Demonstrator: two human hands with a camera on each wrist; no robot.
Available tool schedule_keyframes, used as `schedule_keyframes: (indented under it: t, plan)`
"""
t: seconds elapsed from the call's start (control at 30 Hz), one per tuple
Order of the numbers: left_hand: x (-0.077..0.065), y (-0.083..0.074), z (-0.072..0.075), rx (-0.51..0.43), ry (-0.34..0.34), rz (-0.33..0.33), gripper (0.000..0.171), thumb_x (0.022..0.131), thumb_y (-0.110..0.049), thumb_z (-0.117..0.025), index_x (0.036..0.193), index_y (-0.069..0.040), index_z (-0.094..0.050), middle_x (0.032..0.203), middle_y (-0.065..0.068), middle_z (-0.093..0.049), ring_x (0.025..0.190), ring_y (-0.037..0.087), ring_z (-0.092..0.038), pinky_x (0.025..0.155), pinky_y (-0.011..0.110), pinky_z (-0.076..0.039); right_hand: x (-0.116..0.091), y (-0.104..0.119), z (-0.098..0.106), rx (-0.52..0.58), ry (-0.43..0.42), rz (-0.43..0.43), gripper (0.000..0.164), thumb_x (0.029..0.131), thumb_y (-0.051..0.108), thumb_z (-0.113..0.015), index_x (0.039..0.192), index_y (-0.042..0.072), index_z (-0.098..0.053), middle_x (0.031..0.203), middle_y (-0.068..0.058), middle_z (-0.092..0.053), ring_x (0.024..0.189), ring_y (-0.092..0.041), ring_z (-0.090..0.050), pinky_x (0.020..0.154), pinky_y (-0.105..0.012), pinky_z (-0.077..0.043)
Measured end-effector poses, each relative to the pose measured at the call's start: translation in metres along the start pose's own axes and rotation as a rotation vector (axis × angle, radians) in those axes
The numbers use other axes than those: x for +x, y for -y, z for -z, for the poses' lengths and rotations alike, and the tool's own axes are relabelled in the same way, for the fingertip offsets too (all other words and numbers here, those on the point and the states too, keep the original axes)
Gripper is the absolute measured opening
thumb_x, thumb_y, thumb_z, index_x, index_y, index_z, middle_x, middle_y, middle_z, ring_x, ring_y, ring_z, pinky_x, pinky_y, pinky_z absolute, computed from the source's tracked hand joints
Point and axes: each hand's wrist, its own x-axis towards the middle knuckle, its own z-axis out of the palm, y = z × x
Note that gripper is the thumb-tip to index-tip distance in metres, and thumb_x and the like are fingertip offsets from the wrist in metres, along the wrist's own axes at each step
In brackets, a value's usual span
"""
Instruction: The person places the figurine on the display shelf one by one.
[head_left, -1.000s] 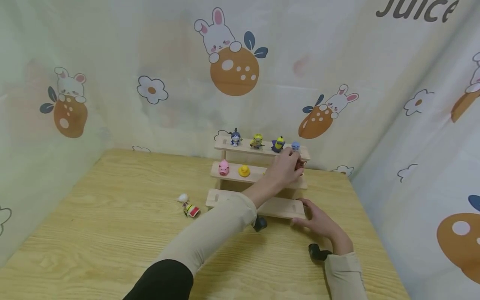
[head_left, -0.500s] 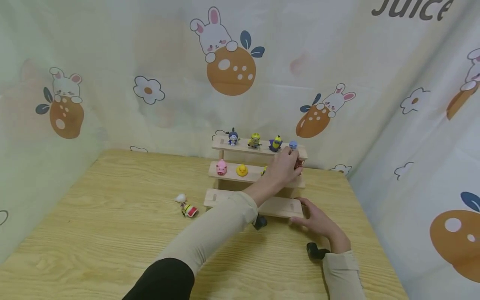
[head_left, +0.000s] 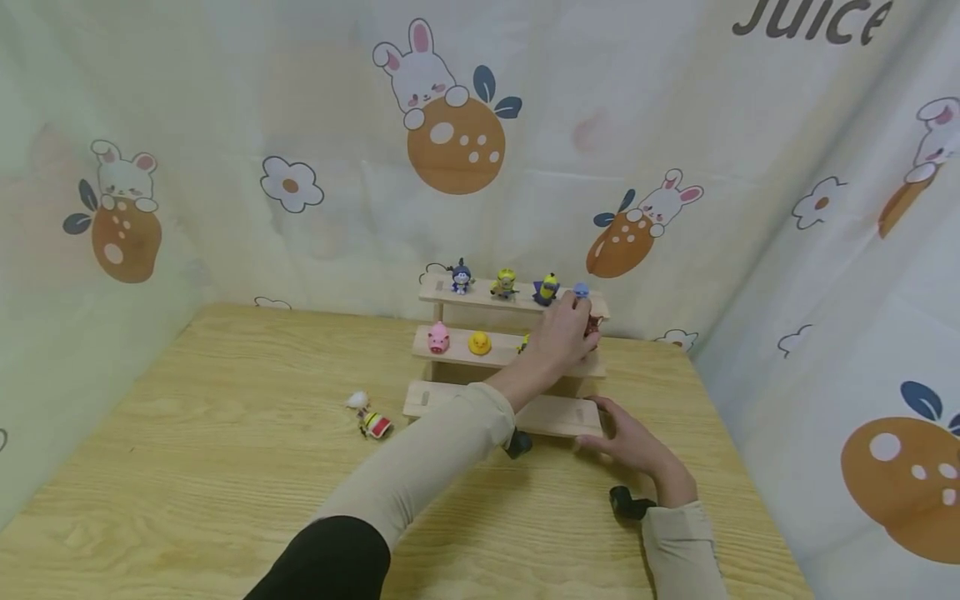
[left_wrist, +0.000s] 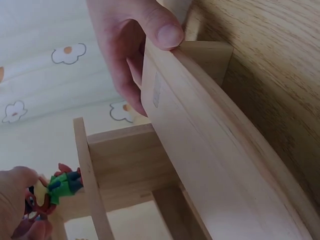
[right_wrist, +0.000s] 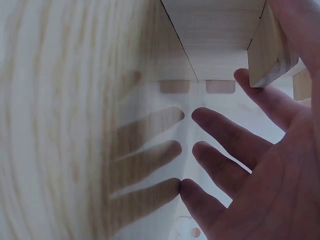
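Note:
A three-tier wooden display shelf (head_left: 558,415) stands on the table. My left hand (head_left: 557,337) reaches across to the right part of its middle tier. There it pinches a small toy figure (left_wrist: 61,186) with a red-brown head and green top by the head, feet at the board. My right hand (head_left: 636,442) grips the right end of the lowest board, thumb at the front; in the right wrist view its other fingers (right_wrist: 230,135) are spread. A pink pig (head_left: 438,339) and a yellow duck (head_left: 480,342) sit on the middle tier; another yellow toy is partly hidden by my hand.
On the top tier stand a dark-blue figure (head_left: 461,277), two yellow figures, one in goggles (head_left: 505,284) and one caped (head_left: 547,289), and a light-blue one (head_left: 581,291). A white-headed figure (head_left: 369,417) lies on the table, left of the shelf. Patterned curtains (head_left: 337,250) surround the table.
The whole head view shifts slightly left. Both hands stay in nearly the same places, the left at the toy figure and the right at the lowest board.

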Motion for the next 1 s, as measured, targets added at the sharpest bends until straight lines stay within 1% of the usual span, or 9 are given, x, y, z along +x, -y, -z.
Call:
schedule_keyframes:
  t: [0.2,0.5,0.63,0.73,0.83,0.93,1.0]
  plan:
    - [-0.002,0.003,0.002,0.015,-0.007,0.010,0.029,0.091,-0.036,-0.058,0.105,-0.011,-0.058,0.102,0.003,-0.054,0.079,0.011,-0.057,0.066,0.020,-0.053,0.001,0.006,-0.002,-0.016,0.003,-0.002,0.090,0.083,0.053,-0.065,0.147,0.004,-0.025,0.153,-0.027,-0.022,0.140,-0.048,-0.020,0.109,-0.065,-0.022]
    - [-0.005,0.007,0.004,0.019,0.007,0.029,0.032,0.090,-0.040,-0.059,0.108,-0.012,-0.058,0.103,0.002,-0.056,0.083,0.012,-0.059,0.067,0.022,-0.053,0.002,0.007,-0.006,-0.017,0.009,0.001,0.089,0.084,0.052,-0.065,0.147,0.004,-0.025,0.153,-0.027,-0.022,0.140,-0.048,-0.019,0.110,-0.065,-0.021]
    - [-0.007,0.008,0.007,0.022,0.000,0.021,0.035,0.091,-0.042,-0.058,0.110,-0.012,-0.058,0.104,0.002,-0.056,0.084,0.011,-0.058,0.069,0.021,-0.053,0.002,0.006,-0.007,-0.012,0.012,0.003,0.090,0.084,0.053,-0.064,0.148,0.004,-0.023,0.153,-0.027,-0.020,0.140,-0.048,-0.018,0.110,-0.065,-0.020]
    - [-0.009,0.010,0.015,-0.008,-0.010,0.006,0.038,0.091,-0.043,-0.058,0.113,-0.011,-0.058,0.107,0.002,-0.056,0.088,0.012,-0.057,0.073,0.021,-0.053,0.002,0.006,-0.006,-0.018,-0.001,0.021,0.090,0.084,0.052,-0.065,0.147,0.004,-0.023,0.153,-0.026,-0.021,0.140,-0.048,-0.018,0.110,-0.065,-0.020]
    - [-0.014,0.015,0.029,-0.036,-0.027,-0.003,0.041,0.091,-0.044,-0.059,0.115,-0.010,-0.059,0.111,0.003,-0.057,0.095,0.014,-0.058,0.081,0.023,-0.053,0.001,0.005,-0.004,-0.016,-0.013,0.032,0.088,0.084,0.051,-0.065,0.147,0.005,-0.024,0.153,-0.026,-0.022,0.140,-0.048,-0.018,0.110,-0.065,-0.019]
    - [-0.025,0.025,0.041,-0.061,-0.060,-0.009,0.042,0.090,-0.043,-0.061,0.117,-0.010,-0.061,0.113,0.003,-0.058,0.100,0.015,-0.059,0.086,0.024,-0.052,0.001,0.005,-0.002,-0.027,-0.015,0.031,0.088,0.085,0.050,-0.064,0.147,0.003,-0.024,0.152,-0.027,-0.022,0.139,-0.049,-0.019,0.110,-0.065,-0.020]
    - [-0.037,0.036,0.049,-0.065,-0.086,-0.020,0.039,0.091,-0.041,-0.061,0.116,-0.011,-0.061,0.111,0.003,-0.060,0.100,0.014,-0.059,0.086,0.024,-0.052,0.001,0.004,-0.001,-0.034,-0.014,0.022,0.088,0.085,0.050,-0.064,0.147,0.002,-0.023,0.152,-0.028,-0.022,0.139,-0.049,-0.019,0.110,-0.065,-0.020]
